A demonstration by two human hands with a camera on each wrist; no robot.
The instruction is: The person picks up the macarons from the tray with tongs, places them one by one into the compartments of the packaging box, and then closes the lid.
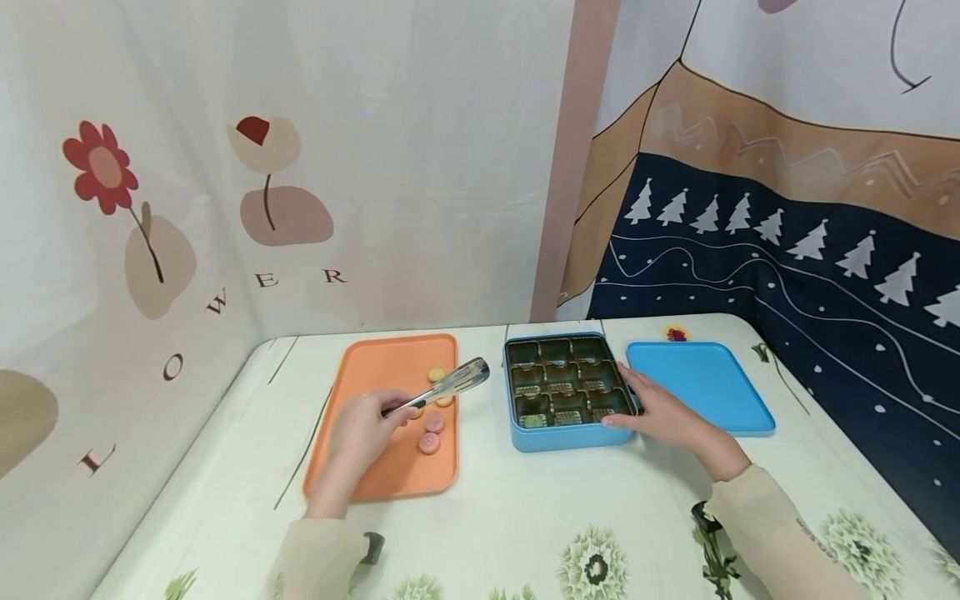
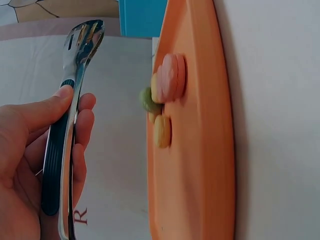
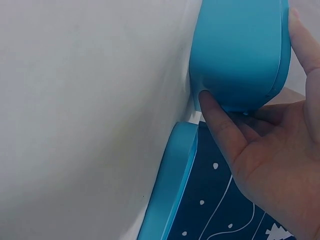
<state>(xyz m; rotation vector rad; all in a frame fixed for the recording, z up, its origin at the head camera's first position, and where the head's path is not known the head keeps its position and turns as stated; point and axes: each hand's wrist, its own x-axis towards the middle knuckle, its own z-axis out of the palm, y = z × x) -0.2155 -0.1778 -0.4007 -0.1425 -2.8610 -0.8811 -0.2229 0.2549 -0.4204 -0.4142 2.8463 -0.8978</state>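
My left hand (image 1: 362, 429) holds metal tongs (image 1: 459, 381) with dark grip panels, thumb on one arm and fingers round the other. Nothing shows between the tongs' tips, which point toward the box. Below lies an orange tray (image 1: 352, 450) with pink macarons (image 1: 430, 443) and yellow ones (image 1: 437, 375); a green macaron (image 2: 149, 100) shows among them in the left wrist view. My right hand (image 1: 663, 410) grips the right side of a blue box (image 1: 573, 437), thumb at its front corner. Its dark insert (image 1: 558, 379) has several compartments; something green (image 1: 533, 422) sits in the front left one.
A blue lid (image 1: 701, 387) lies on the table to the right of the box. A flower-printed cloth (image 1: 517, 525) covers the table. Printed curtains (image 1: 420, 167) stand behind and at both sides.
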